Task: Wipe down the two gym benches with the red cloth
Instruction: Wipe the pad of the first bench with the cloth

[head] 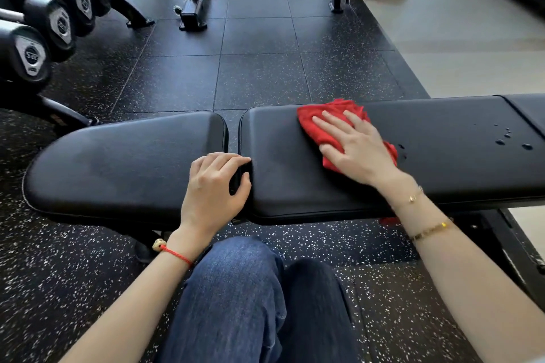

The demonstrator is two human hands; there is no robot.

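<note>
five straight fingers (330, 124) press red cloth (330, 127) on bench (442, 156).

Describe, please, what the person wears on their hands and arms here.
Both forearms are bare, with no sleeves or gloves. The left hand has a red string bracelet with a small pale bead at its wrist. The right hand has two thin gold-coloured bracelets on its wrist and forearm.
</note>
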